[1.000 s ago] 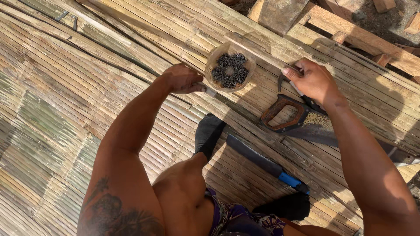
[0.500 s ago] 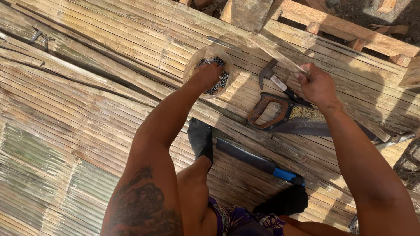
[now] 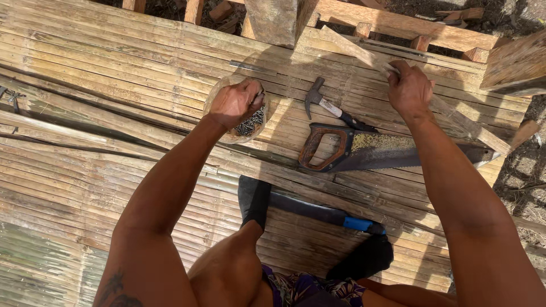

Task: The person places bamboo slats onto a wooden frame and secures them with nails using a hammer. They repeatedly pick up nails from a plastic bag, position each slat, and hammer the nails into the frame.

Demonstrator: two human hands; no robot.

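My left hand point(image 3: 236, 102) reaches into a clear round container point(image 3: 215, 95) full of small dark nails point(image 3: 252, 124), fingers curled down among them. My right hand point(image 3: 408, 91) grips a long thin bamboo strip point(image 3: 455, 116) that runs diagonally across the split-bamboo floor point(image 3: 114, 74). Between the hands lie a claw hammer point(image 3: 327, 105) and a handsaw point(image 3: 369, 149) with a brown handle. My feet in dark socks point(image 3: 254, 199) rest on the floor below.
A dark tool with a blue grip point(image 3: 324, 215) lies under my legs. Wooden beams and a post point(image 3: 273, 20) line the far edge, with a timber block point(image 3: 515, 68) at right. Bare ground shows beyond the floor's right edge.
The view has tilted back and closer. My left hand went from beside the container into the nails. My right hand shifted onto the bamboo strip, away from the saw and hammer.
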